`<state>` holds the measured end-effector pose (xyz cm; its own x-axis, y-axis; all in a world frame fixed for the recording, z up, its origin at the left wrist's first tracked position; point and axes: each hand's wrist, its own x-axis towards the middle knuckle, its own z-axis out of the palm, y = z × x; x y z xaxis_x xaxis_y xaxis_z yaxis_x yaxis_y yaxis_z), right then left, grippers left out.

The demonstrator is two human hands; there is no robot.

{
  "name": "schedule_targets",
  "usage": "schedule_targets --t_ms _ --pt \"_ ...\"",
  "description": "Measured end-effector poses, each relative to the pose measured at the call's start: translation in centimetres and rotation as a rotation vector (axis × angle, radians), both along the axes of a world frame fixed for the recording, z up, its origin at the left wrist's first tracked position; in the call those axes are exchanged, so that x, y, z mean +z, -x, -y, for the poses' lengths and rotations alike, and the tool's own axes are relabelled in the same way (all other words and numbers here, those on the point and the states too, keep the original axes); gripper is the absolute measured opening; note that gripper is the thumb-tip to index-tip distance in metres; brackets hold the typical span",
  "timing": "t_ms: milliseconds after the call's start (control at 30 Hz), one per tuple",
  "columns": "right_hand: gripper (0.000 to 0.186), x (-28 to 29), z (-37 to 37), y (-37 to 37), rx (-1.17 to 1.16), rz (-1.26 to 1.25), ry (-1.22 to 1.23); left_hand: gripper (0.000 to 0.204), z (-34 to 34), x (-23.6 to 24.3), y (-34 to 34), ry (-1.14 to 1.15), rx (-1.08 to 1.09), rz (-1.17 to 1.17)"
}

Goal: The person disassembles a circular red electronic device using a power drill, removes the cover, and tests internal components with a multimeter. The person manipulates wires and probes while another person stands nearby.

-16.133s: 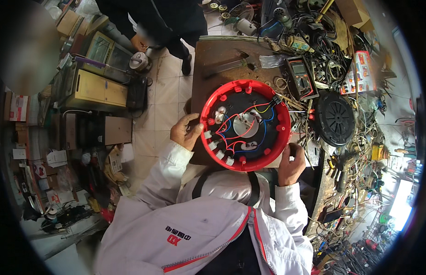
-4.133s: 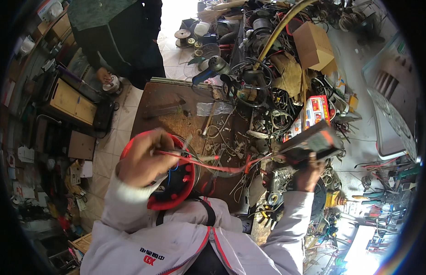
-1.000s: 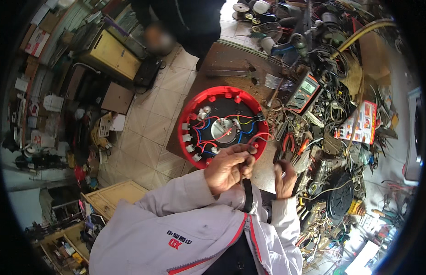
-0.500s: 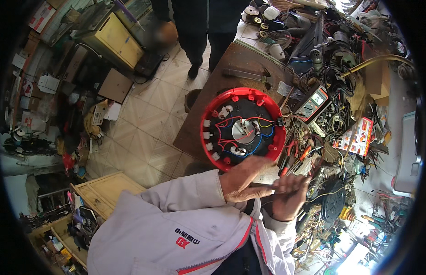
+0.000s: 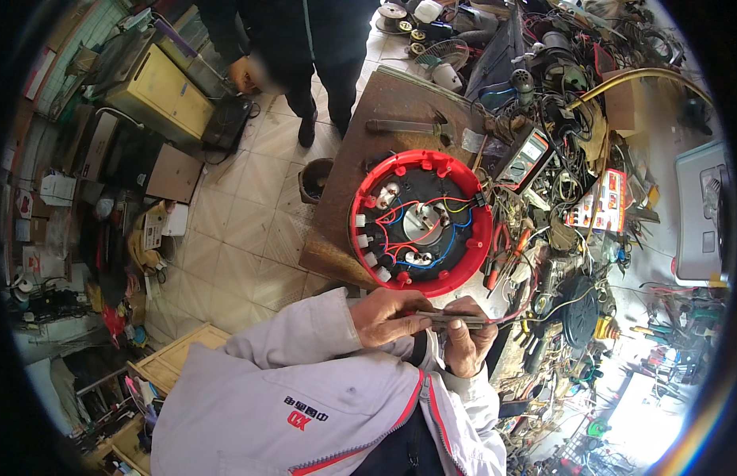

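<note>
Close to my body, my left hand (image 5: 390, 319) and my right hand (image 5: 468, 339) grip a slim, flat, greyish-brown piece (image 5: 447, 318) between them. Its exact kind cannot be made out. My right thumb presses on its side, and a reddish wire (image 5: 524, 310) runs off from near its right end. Just beyond my hands a round red housing (image 5: 481, 238) rests on the brown table. Inside its black base are a silvery disc (image 5: 423, 224), white lamp holders (image 5: 387, 195) and red, blue and yellow wires. White connectors (image 5: 363, 240) line its left side.
A hammer (image 5: 408, 127) lies on the brown table (image 5: 348, 198) beyond the housing. To the right, a multimeter (image 5: 527, 161), pliers (image 5: 497, 255) and tangled cables crowd the bench. A person in dark clothes (image 5: 336, 40) stands across the table, near a bucket (image 5: 316, 179).
Both hands have drawn in closer to my body, and the flat piece now shows between them. The view has shifted. The standing person's hand appears farther left.
</note>
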<state>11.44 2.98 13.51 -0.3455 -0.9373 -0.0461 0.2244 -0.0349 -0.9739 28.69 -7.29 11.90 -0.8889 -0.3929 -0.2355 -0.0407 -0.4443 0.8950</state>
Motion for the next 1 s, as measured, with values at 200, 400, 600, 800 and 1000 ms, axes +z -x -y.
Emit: schedule_targets --t_ms 200,400,600,800,1000 --pt "0.015 -0.5 -0.5 -1.8 -0.02 -0.047 0.064 0.022 -0.1 -2.0 -2.6 -0.37 0.062 -0.177" --pt "0.019 0.4 0.4 -5.5 -0.167 0.318 -0.205 0.021 0.2 -1.2 -4.1 -0.225 0.035 -0.028" --pt "0.023 0.0 0.3 -6.6 -0.098 0.056 -0.333 0.022 0.5 -0.9 -4.5 -0.11 0.06 0.045" --pt "0.018 1.2 1.3 -5.5 0.031 0.025 -0.337 0.021 0.5 -1.0 -4.6 -0.113 0.175 0.086" --pt "0.019 0.4 3.2 -1.2 0.042 0.129 -0.252 0.015 0.7 -1.5 -3.4 0.074 0.383 0.101"
